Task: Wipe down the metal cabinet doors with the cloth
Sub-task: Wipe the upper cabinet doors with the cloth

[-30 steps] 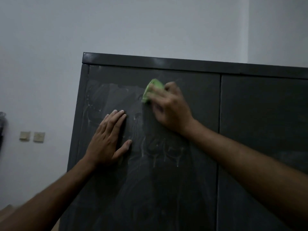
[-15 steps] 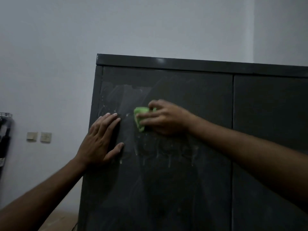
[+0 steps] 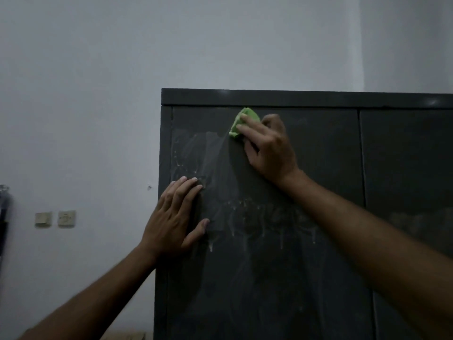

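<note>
A dark grey metal cabinet fills the right half of the head view. Its left door is streaked with whitish wet smears and drips; the right door looks mostly dry. My right hand presses a folded green cloth against the left door, just under the cabinet's top rim. The fingers lie over the cloth and cover most of it. My left hand rests flat on the same door near its left edge, fingers straight and thumb spread.
A pale wall lies behind and left of the cabinet, with two small wall switches on it. A dark object shows at the far left edge. A bit of tan floor or box shows at the bottom.
My right hand has carried the cloth from mid-door up to the top of the left door. My left hand stays flat on the door. The view has shifted, so the cabinet sits further right.
</note>
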